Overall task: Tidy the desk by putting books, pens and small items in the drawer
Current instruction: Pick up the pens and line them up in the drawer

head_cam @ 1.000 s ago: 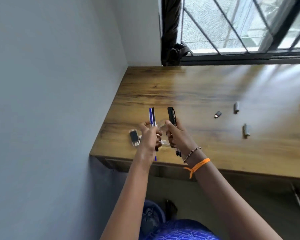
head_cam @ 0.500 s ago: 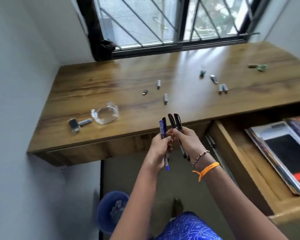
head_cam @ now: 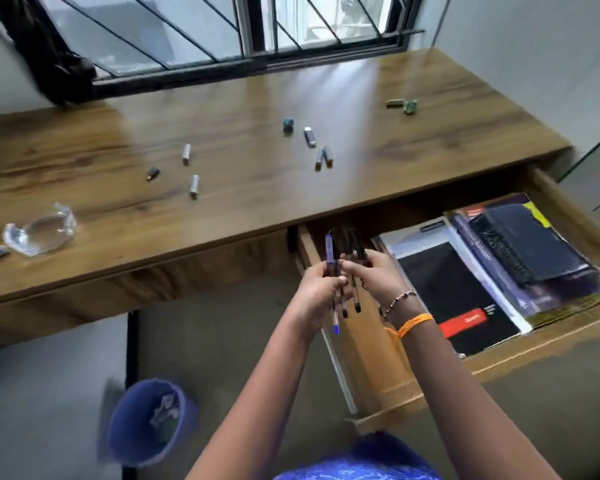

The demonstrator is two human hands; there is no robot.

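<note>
One wooden desk [head_cam: 257, 209] is filling most of the view, running under a barred window [head_cam: 194, 32], and one drawer [head_cam: 388, 372] is standing pulled out at its right end, its right part cut off by the frame. Books [head_cam: 499, 271] are lying flat inside it, at least three in an overlapping stack, though blur is making an exact count hard. One blue bin [head_cam: 146, 420] is sitting on the floor beside the person's knees. One clear glass dish [head_cam: 39, 230] is resting near the desk's left front edge, with a small grey item just beside it cut off at the frame. About nine small items [head_cam: 194, 186] are lying scattered across the desk top, too blurred to identify. The left hand [head_cam: 317, 292] and right hand [head_cam: 378, 275] are meeting over the drawer's left wall, both closing around a bundle of pens [head_cam: 340, 258]: about four, one blue and the rest dark, partly hidden by the fingers. The pens are standing roughly upright in the picture, long axes pointing away toward the desk, caps at the far end.
</note>
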